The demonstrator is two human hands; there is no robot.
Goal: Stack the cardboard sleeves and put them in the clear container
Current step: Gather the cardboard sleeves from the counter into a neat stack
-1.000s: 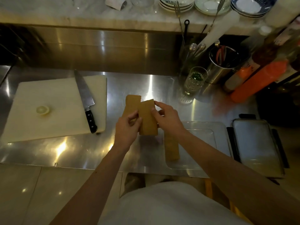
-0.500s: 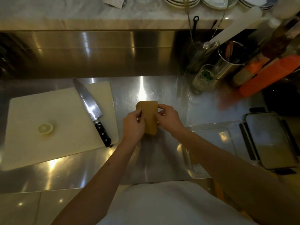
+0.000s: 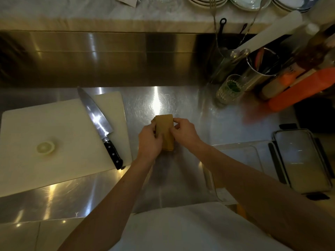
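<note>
A stack of brown cardboard sleeves [image 3: 164, 129] stands on the steel counter at the middle of the view. My left hand [image 3: 149, 142] grips its left edge and my right hand [image 3: 183, 134] pinches its right edge, so both hands hold the stack squared up. The clear container [image 3: 241, 156] lies to the right, close to the counter's front edge, partly hidden under my right forearm. Something brown shows in it near my forearm, too hidden to identify.
A white cutting board [image 3: 59, 140] with a chef's knife [image 3: 98, 122] and a lemon end [image 3: 45, 147] lies at the left. A clear lid [image 3: 301, 160] sits right of the container. A glass [image 3: 229, 88], utensil pots and orange bottles [image 3: 301, 87] crowd the back right.
The two fanned sleeves have been pushed together into one aligned stack between my hands. The view has shifted, so the container now sits further right and lower.
</note>
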